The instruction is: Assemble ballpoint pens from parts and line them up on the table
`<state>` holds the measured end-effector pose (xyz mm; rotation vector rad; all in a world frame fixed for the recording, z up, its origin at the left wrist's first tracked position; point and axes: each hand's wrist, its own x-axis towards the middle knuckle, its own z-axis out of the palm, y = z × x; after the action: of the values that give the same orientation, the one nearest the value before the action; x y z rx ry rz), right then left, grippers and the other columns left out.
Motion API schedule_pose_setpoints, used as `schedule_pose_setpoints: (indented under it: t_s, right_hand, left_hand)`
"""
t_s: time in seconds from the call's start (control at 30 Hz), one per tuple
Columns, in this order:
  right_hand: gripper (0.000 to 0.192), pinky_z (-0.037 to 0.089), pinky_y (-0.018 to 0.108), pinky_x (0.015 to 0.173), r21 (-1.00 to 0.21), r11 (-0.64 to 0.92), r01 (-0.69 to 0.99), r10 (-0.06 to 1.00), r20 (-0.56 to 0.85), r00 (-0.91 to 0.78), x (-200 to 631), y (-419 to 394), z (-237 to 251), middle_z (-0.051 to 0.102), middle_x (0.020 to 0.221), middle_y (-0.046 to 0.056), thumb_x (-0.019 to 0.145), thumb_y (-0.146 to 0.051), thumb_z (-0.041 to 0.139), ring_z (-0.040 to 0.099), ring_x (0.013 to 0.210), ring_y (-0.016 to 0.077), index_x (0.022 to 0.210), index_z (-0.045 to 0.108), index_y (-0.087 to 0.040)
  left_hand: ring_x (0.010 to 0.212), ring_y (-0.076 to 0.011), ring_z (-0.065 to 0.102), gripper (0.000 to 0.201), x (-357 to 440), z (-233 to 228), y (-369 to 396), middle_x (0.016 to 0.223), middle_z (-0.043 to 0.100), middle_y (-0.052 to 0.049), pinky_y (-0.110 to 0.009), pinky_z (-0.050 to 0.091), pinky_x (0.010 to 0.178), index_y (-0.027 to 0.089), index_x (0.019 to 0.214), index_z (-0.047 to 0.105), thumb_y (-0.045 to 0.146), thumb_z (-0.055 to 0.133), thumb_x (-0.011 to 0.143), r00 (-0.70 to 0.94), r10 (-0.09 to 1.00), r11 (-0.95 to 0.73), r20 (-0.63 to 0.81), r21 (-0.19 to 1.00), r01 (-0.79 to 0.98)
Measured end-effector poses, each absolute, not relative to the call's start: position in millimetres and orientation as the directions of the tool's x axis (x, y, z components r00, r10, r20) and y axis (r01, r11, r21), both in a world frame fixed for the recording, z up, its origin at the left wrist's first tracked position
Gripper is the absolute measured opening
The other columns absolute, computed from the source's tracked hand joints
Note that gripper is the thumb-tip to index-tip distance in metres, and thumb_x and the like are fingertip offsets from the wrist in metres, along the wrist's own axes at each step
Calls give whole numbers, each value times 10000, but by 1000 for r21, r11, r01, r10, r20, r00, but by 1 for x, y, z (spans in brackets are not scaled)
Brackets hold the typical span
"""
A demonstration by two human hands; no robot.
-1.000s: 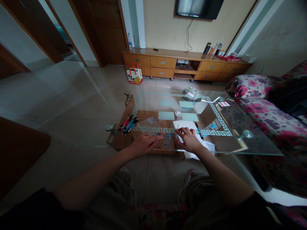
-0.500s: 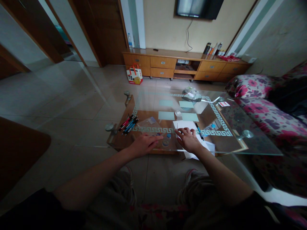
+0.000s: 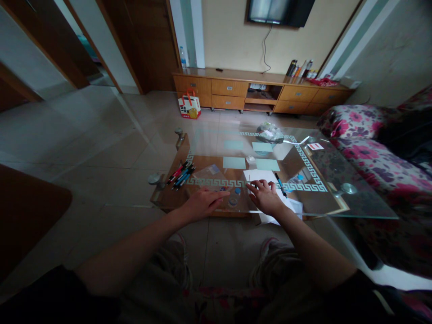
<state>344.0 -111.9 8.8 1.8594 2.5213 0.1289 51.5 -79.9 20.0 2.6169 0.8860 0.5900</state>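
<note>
My left hand (image 3: 201, 203) lies flat on the glass coffee table (image 3: 357, 204), its fingertips next to a small round blue-topped object (image 3: 233, 200). My right hand (image 3: 267, 196) rests with spread fingers on the near part of a white paper sheet (image 3: 260, 176). A blue pen (image 3: 280, 184) lies on the paper just right of that hand. Neither hand grips anything.
A bunch of pens (image 3: 181, 174) lies at the table's left. Pale green cards (image 3: 234, 162) and a clear plastic sleeve (image 3: 208, 172) sit beyond my hands. A crumpled bag (image 3: 269, 132) is at the far edge, a floral sofa (image 3: 371, 153) on the right, a TV cabinet (image 3: 259, 92) behind.
My right hand has slid slightly nearer and leftward on the paper. The left hand stays put.
</note>
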Motion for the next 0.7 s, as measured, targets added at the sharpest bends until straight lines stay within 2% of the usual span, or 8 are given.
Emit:
schedule_pose_setpoints:
  t_s: [0.17, 0.23, 0.3, 0.4, 0.47, 0.57, 0.7]
  right_hand:
    - [423, 289, 522, 962, 37, 273, 961, 956, 104, -276, 346, -110, 10, 527, 1366, 137, 990, -338, 417, 416, 1188, 335, 1395, 493, -246]
    - [418, 301, 514, 963, -9, 224, 975, 959, 179, -219, 347, -109, 14, 526, 1365, 136, 999, -347, 394, 429, 1181, 328, 1388, 497, -235]
    - [403, 330, 488, 945, -84, 163, 983, 955, 263, -136, 347, -107, 19, 537, 1341, 133, 1008, -341, 366, 450, 1162, 317, 1364, 515, -226]
    - [384, 374, 449, 914, -208, 117, 971, 936, 350, -38, 343, -108, 27, 556, 1291, 137, 1006, -323, 356, 475, 1144, 308, 1318, 547, -204]
    - [367, 391, 438, 921, -281, 144, 949, 927, 374, -30, 336, -111, 31, 568, 1259, 139, 996, -314, 376, 490, 1137, 304, 1286, 567, -196]
    - [333, 406, 427, 947, -384, 249, 889, 922, 375, -96, 318, -119, 35, 583, 1225, 133, 979, -307, 424, 515, 1128, 293, 1255, 579, -202]
    - [330, 433, 415, 963, -487, 367, 793, 909, 369, -194, 293, -133, 38, 585, 1202, 126, 951, -263, 479, 534, 1120, 274, 1266, 561, -210]
  left_hand:
    - [858, -171, 659, 369, 52, 22, -81, 1113, 729, -34, -324, 481, 886, 281, 1335, 583, 282, 459, 989, 721, 641, -741, 263, 458, 492]
    - [900, -184, 667, 349, 53, 25, -82, 1116, 725, -43, -336, 477, 907, 270, 1309, 592, 289, 461, 987, 701, 667, -703, 252, 524, 480]
    - [944, -193, 677, 320, 55, 26, -83, 1121, 718, -56, -329, 482, 904, 257, 1273, 598, 310, 468, 986, 668, 709, -620, 226, 651, 438]
    - [849, -178, 707, 313, 60, 26, -82, 1086, 722, -76, -285, 516, 779, 234, 1252, 551, 374, 485, 981, 595, 795, -351, 120, 891, 288]
    - [702, -159, 703, 352, 64, 25, -80, 1013, 737, -79, -256, 508, 663, 220, 1244, 500, 425, 526, 959, 533, 846, -125, 23, 980, 156]
    - [615, -153, 695, 402, 70, 24, -78, 984, 745, -95, -230, 472, 580, 209, 1212, 463, 465, 580, 925, 437, 892, 138, -115, 990, -21]
    - [646, -174, 713, 347, 79, 25, -80, 988, 746, -106, -274, 511, 632, 208, 1173, 456, 412, 594, 929, 405, 880, 358, -249, 907, -221]
